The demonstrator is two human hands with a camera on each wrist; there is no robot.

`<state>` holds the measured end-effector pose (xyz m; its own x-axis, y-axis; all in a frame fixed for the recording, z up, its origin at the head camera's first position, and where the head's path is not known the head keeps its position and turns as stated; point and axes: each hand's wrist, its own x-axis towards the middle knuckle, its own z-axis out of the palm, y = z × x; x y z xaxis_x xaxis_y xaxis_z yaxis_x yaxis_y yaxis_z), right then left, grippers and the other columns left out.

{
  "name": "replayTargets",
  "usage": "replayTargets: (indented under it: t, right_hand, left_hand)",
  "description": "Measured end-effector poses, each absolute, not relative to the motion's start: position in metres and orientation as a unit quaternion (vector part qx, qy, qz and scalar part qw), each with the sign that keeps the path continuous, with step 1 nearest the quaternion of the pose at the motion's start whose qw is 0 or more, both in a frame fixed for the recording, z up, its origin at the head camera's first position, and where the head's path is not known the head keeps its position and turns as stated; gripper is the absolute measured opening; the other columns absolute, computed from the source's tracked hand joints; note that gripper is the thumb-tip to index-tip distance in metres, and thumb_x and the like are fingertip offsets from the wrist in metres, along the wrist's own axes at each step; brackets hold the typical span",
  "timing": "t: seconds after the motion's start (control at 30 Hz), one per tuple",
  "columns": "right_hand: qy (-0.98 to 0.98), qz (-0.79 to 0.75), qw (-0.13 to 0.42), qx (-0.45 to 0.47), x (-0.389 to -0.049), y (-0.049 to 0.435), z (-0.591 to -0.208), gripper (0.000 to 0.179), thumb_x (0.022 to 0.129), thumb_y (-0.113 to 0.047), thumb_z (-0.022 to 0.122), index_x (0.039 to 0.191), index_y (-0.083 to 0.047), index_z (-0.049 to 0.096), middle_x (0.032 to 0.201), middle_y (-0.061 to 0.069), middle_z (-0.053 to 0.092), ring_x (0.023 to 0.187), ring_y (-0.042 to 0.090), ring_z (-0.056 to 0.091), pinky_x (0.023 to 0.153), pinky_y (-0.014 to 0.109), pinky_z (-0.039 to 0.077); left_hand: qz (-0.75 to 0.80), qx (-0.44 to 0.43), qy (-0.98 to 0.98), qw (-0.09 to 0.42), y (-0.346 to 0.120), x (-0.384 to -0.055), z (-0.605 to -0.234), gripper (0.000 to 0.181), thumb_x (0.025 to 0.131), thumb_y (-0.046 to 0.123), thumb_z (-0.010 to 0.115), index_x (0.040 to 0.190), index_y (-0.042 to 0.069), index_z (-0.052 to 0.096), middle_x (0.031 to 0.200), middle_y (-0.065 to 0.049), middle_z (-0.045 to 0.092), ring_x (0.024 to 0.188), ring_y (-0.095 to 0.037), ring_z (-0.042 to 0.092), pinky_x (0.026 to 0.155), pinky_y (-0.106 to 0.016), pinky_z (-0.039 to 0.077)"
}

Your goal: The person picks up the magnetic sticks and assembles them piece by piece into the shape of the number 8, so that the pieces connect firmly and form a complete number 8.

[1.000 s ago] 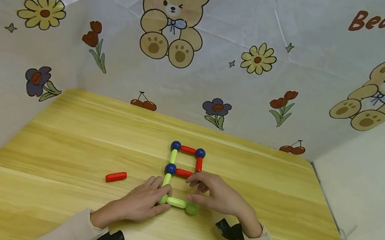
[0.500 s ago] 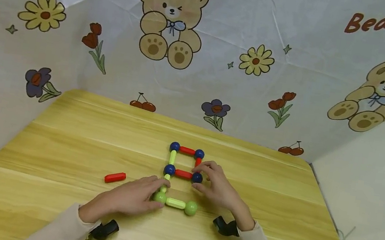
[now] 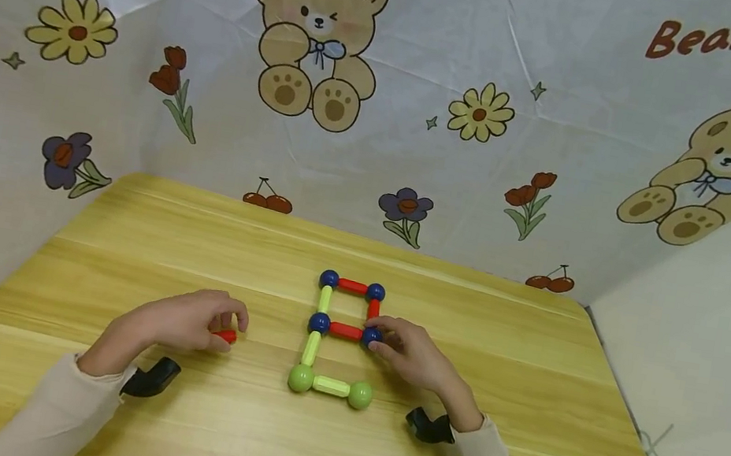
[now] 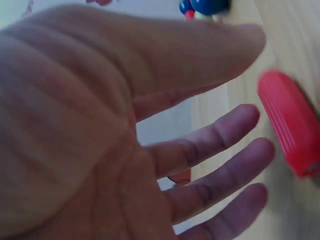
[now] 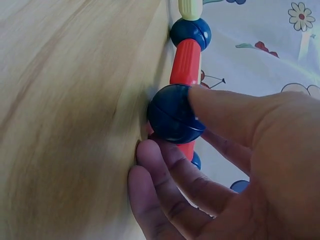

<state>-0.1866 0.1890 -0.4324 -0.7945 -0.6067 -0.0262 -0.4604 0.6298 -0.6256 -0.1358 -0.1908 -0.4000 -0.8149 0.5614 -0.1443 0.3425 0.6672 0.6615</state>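
In the head view my left hand [image 3: 182, 319] is over a loose red stick [image 3: 226, 335] on the table. The left wrist view shows its thumb and fingers spread apart, with the faceted red stick [image 4: 290, 122] just beyond the fingertips. My right hand [image 3: 415, 357] holds the near right blue ball [image 5: 172, 114] between thumb and fingers. That ball joins a small square of blue balls and sticks, mostly red with one lime stick [image 3: 324, 300] on its left side. From the near left blue ball [image 3: 319, 323], another lime stick [image 3: 311, 349] runs down to a green ball [image 3: 302, 378].
A further lime stick [image 3: 331, 387] links that ball to a second green ball [image 3: 360, 395] at the right. Everything lies on a wood-grain table [image 3: 274, 445]. A white sheet with printed bears [image 3: 320, 37] and flowers stands behind and beside it.
My left hand has left the near left green ball and moved left over the loose red stick. My right hand has shifted slightly up onto the near right blue ball.
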Motion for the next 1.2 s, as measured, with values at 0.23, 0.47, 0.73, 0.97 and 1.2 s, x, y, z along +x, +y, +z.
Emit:
replayTargets:
  t: [0.23,0.47,0.73,0.97,1.2]
  right_hand:
    - [0.884,-0.328,0.133,-0.307,-0.188,0.192,-0.434,0.032,0.108,-0.014,0.054,0.136,-0.002,0.061,0.128,0.014,0.066,0.112,0.028,0.065,0.097,0.042,0.053]
    - [0.885,-0.329,0.144,-0.298,-0.188,0.192,-0.434,0.033,0.108,-0.014,0.054,0.138,-0.005,0.061,0.13,0.012,0.065,0.113,0.025,0.063,0.098,0.04,0.052]
    - [0.884,-0.33,0.146,-0.296,-0.187,0.192,-0.433,0.033,0.108,-0.015,0.054,0.14,-0.006,0.06,0.13,0.011,0.065,0.112,0.023,0.062,0.098,0.038,0.05]
    - [0.884,-0.331,0.145,-0.297,-0.187,0.192,-0.433,0.033,0.108,-0.014,0.054,0.139,-0.005,0.06,0.128,0.011,0.066,0.108,0.02,0.061,0.095,0.035,0.05]
    - [0.883,-0.334,0.144,-0.296,-0.187,0.192,-0.433,0.033,0.108,-0.014,0.054,0.138,-0.005,0.061,0.127,0.012,0.066,0.104,0.02,0.06,0.093,0.034,0.05]
  left_hand:
    - [0.358,0.235,0.877,0.216,-0.195,-0.141,-0.408,0.026,0.085,-0.004,0.079,0.105,0.006,0.066,0.091,-0.005,0.061,0.081,-0.017,0.052,0.07,-0.028,0.046]
    - [0.37,0.229,0.876,0.21,-0.196,-0.141,-0.413,0.029,0.083,-0.014,0.072,0.104,0.004,0.065,0.086,-0.005,0.057,0.076,-0.016,0.049,0.065,-0.025,0.044]
    - [0.335,0.266,0.888,0.167,-0.192,-0.144,-0.414,0.026,0.088,-0.007,0.069,0.105,0.012,0.068,0.086,0.0,0.057,0.077,-0.013,0.048,0.068,-0.026,0.043]
    - [0.341,0.271,0.89,0.136,-0.184,-0.145,-0.412,0.023,0.093,-0.002,0.069,0.113,0.01,0.068,0.095,-0.002,0.062,0.08,-0.013,0.053,0.071,-0.027,0.047]
    - [0.366,0.276,0.881,0.112,-0.169,-0.145,-0.41,0.022,0.095,0.002,0.07,0.115,0.009,0.068,0.102,-0.002,0.067,0.088,-0.014,0.06,0.072,-0.026,0.051]
